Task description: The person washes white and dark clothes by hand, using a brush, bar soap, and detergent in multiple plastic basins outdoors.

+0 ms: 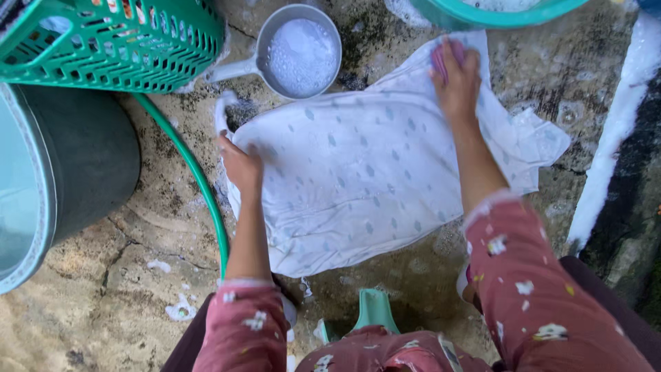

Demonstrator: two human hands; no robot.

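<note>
Head view: white spotted cloth point(372, 172) lies spread flat on the wet concrete floor point(103, 303), centre frame. Left hand point(241, 165) clamps the cloth's left edge, fingers curled, apparently pinning it in place. Right hand point(456, 79) grips a pink brush point(441, 58) pressed on the upper-right corner. Soapy dipper point(301, 52) sits just above the cloth; green basket point(117, 45) upper left; green hose point(196, 179) runs beside the left hand.
</note>
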